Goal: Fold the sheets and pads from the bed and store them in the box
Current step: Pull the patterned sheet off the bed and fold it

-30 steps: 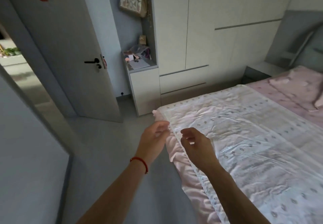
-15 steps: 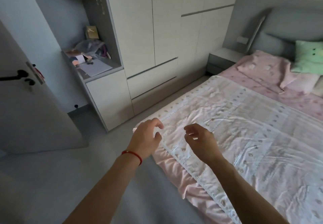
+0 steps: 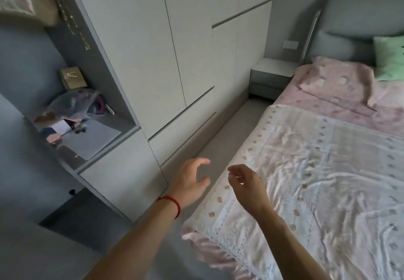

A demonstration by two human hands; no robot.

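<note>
A white patterned pad (image 3: 317,181) with a perforated border lies spread flat over the bed, on top of a pink sheet (image 3: 341,104) with a frilled edge. My left hand (image 3: 190,181) hovers over the floor just off the pad's left edge, fingers loosely curved, holding nothing. My right hand (image 3: 247,181) hangs above the pad's left edge, fingers loosely bent and empty. No box is in view.
A pink pillow (image 3: 334,82) and a green pillow (image 3: 389,58) lie at the bed's head. White wardrobes (image 3: 192,61) line the narrow floor strip left of the bed, with a bedside table (image 3: 271,76) at the far end and a cluttered shelf niche (image 3: 87,126) at the left.
My view has turned right, from the door toward the bed's head. Both hands have let go of the pad's corner and moved along the bed's left edge.
</note>
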